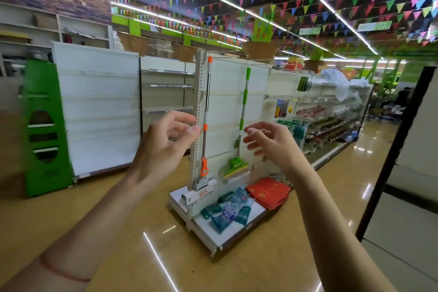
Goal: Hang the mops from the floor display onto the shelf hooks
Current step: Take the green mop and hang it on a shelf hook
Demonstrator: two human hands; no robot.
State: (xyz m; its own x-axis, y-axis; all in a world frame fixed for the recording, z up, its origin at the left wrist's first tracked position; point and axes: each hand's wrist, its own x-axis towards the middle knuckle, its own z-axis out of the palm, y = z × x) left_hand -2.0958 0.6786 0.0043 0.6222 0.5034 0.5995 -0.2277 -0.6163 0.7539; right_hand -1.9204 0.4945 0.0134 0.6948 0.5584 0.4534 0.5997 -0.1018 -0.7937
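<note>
Two mops hang from hooks at the top of the white end shelf [227, 106]. The orange-handled mop [206, 92] hangs on the left, its white head resting near the base. To its right hangs the green-handled mop [244, 102], its green sponge head above the base. My left hand [163, 144] is raised in front of the shelf's left upright, fingers apart and empty. My right hand [270, 144] is lifted at the same height, right of the green mop, fingers spread and holding nothing. Neither hand touches a mop.
Blue packets [230, 211] and red bags [269, 192] lie on the shelf's base. A green cabinet [45, 130] and a white empty shelf unit [99, 111] stand at left. A stocked aisle [331, 116] runs back on the right. A dark post [393, 154] stands at right.
</note>
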